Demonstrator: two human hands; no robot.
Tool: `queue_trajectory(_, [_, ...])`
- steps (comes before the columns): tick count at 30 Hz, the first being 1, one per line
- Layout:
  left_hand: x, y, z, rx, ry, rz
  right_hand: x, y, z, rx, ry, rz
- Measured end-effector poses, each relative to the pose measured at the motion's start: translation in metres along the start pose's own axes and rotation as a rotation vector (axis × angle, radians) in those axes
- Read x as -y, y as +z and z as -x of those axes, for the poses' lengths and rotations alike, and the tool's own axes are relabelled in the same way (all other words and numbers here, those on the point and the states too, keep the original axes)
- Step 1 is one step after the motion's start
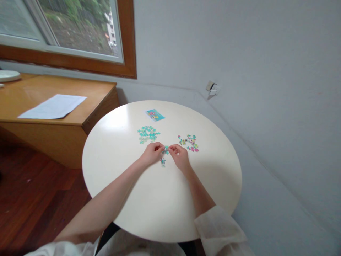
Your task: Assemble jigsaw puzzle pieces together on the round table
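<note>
Both my hands meet over the middle of a round white table. My left hand and my right hand are closed in pinches on small teal jigsaw pieces held between them. A small joined bit of puzzle lies on the table just below my hands. A heap of teal loose pieces lies beyond my left hand. A heap of mixed pink, black and teal pieces lies beyond my right hand.
A small picture card lies near the table's far edge. A wooden desk with a sheet of paper stands to the left under a window. Grey walls close in behind and right; a wall socket sits low.
</note>
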State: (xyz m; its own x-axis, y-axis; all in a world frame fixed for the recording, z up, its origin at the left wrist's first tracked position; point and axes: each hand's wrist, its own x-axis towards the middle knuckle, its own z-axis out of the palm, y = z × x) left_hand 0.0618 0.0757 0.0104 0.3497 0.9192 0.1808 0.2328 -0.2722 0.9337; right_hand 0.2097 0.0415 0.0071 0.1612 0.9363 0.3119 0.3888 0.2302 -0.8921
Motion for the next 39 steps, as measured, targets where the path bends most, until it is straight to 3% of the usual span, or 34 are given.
queue_trajectory(7, [0.003, -0.0011, -0.0006, -0.035, 0.004, -0.01, -0.0008, -0.0008, -0.0011, -0.007, 0.031, -0.053])
queue_trajectory(15, [0.0019, -0.002, -0.0008, -0.06, 0.006, -0.004, -0.0068, 0.0031, -0.0033, -0.04, 0.121, -0.265])
queue_trajectory(39, [-0.0004, 0.0009, 0.0018, -0.041, -0.005, 0.029, -0.0088, 0.0015, -0.0028, 0.068, 0.109, -0.277])
